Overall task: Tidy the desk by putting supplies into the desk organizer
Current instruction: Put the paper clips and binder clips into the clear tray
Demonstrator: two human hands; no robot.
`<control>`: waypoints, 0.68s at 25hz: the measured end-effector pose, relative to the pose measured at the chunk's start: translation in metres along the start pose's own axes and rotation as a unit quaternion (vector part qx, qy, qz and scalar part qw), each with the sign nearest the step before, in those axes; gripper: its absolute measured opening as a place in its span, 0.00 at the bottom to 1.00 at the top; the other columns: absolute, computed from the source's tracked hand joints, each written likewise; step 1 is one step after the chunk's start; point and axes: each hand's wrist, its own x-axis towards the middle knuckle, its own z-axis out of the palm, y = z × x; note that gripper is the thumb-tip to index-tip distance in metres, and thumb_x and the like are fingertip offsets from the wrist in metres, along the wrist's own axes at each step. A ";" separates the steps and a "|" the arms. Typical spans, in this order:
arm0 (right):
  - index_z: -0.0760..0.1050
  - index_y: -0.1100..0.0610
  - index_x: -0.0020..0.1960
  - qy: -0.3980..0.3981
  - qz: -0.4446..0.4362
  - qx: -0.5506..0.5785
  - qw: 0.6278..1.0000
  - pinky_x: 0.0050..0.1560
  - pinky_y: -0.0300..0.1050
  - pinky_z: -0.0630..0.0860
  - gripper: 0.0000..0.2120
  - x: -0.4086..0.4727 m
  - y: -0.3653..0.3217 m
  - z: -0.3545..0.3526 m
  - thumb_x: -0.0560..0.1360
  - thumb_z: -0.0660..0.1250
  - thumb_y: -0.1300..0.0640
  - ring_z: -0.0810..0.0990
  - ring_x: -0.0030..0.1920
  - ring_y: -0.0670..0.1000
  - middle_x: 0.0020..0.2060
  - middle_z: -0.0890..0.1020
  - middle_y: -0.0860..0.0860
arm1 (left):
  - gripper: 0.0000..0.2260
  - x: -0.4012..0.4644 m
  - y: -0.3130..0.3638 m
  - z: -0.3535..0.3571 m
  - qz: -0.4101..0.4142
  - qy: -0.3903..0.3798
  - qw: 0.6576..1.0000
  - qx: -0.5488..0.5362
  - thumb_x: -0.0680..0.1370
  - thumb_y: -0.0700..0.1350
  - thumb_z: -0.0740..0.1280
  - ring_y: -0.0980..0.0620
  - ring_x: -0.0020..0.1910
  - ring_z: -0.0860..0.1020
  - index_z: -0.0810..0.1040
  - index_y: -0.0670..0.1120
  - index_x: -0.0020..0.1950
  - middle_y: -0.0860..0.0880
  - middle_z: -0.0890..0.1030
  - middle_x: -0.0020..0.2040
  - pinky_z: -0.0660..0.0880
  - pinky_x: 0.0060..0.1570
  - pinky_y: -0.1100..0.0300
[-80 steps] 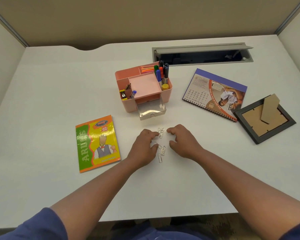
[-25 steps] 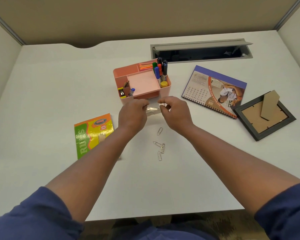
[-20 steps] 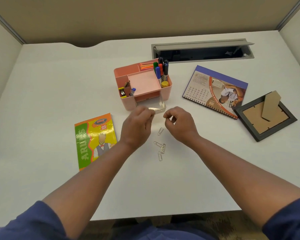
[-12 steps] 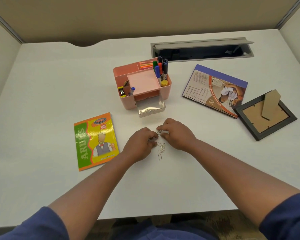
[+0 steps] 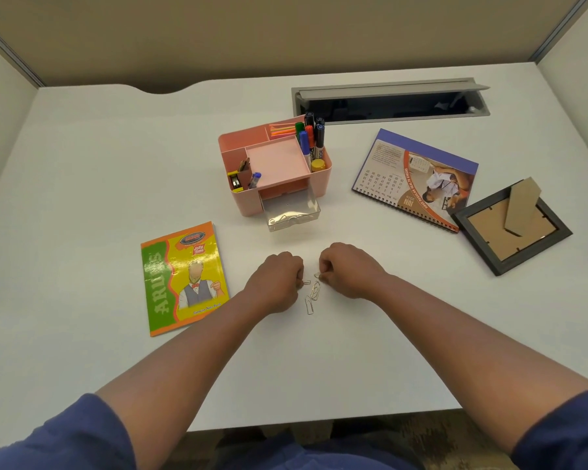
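Now both hands back from clear drawer [image 5: 291,212] to loose paper clips [image 5: 312,296] on near-centre desk [image 5: 82,164]; four clips left, some already in drawer, so another round begins.
Left hand [image 5: 276,283]: fingers curled tight, pinching one clip [image 5: 306,282] against desk.
Right hand [image 5: 348,270]: fingers curled, pinching another clip [image 5: 317,275].
Two clips lie untouched just near of hands.
Pink organizer [image 5: 279,195]: far of hands, drawer pulled open, awaiting remaining clips.

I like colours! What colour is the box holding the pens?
The desk organizer is pink, seen in the head view.
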 end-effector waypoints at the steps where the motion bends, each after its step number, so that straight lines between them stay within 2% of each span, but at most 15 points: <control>1: 0.75 0.51 0.40 -0.012 -0.007 0.003 1.000 0.44 0.48 0.76 0.06 -0.001 0.001 -0.002 0.75 0.70 0.54 0.76 0.43 0.51 0.42 0.77 0.46 | 0.08 -0.001 0.000 -0.001 -0.005 -0.002 1.000 -0.007 0.78 0.41 0.66 0.46 0.47 0.73 0.70 0.50 0.41 0.50 0.74 0.46 0.71 0.43 0.53; 3: 0.76 0.51 0.39 -0.022 -0.017 0.022 0.999 0.43 0.48 0.77 0.04 -0.004 0.005 -0.005 0.72 0.69 0.57 0.77 0.41 0.50 0.38 0.78 0.44 | 0.07 -0.002 0.001 -0.008 -0.021 0.016 0.998 -0.057 0.78 0.41 0.66 0.46 0.46 0.74 0.71 0.49 0.42 0.51 0.76 0.45 0.70 0.41 0.55; 5: 0.78 0.52 0.38 0.010 -0.015 0.088 0.996 0.42 0.46 0.78 0.05 -0.007 0.004 -0.008 0.71 0.70 0.59 0.78 0.38 0.48 0.35 0.80 0.44 | 0.04 -0.004 0.005 -0.020 -0.022 0.094 0.989 -0.115 0.78 0.41 0.68 0.46 0.44 0.75 0.75 0.47 0.44 0.50 0.79 0.44 0.72 0.42 0.54; 8: 0.80 0.53 0.40 0.120 -0.014 0.210 0.970 0.39 0.40 0.75 0.04 -0.003 -0.006 -0.020 0.72 0.73 0.59 0.76 0.34 0.44 0.34 0.81 0.45 | 0.03 -0.001 0.009 -0.044 0.011 0.244 0.957 -0.154 0.77 0.40 0.69 0.48 0.39 0.75 0.79 0.47 0.44 0.51 0.81 0.41 0.72 0.39 0.56; 10: 0.80 0.53 0.42 0.191 -0.017 0.259 0.947 0.37 0.36 0.74 0.03 0.003 -0.017 -0.031 0.73 0.72 0.59 0.75 0.32 0.43 0.35 0.82 0.46 | 0.05 0.004 0.008 -0.059 0.030 0.299 0.942 -0.152 0.77 0.38 0.68 0.49 0.38 0.76 0.81 0.46 0.45 0.51 0.81 0.40 0.72 0.38 0.57; 13: 0.81 0.53 0.44 0.254 -0.034 0.255 0.933 0.36 0.34 0.72 0.03 0.016 -0.028 -0.045 0.74 0.71 0.61 0.76 0.33 0.43 0.36 0.82 0.46 | 0.06 0.015 0.002 -0.073 0.023 0.318 0.939 -0.132 0.77 0.38 0.67 0.49 0.42 0.77 0.83 0.47 0.48 0.50 0.83 0.45 0.73 0.41 0.57; 17: 0.82 0.51 0.48 0.267 -0.031 0.191 0.944 0.38 0.39 0.73 0.05 0.032 -0.035 -0.053 0.75 0.68 0.59 0.77 0.34 0.42 0.37 0.81 0.42 | 0.07 0.024 -0.001 -0.076 -0.013 0.298 0.950 -0.091 0.78 0.40 0.67 0.48 0.46 0.78 0.84 0.49 0.50 0.50 0.83 0.49 0.75 0.42 0.56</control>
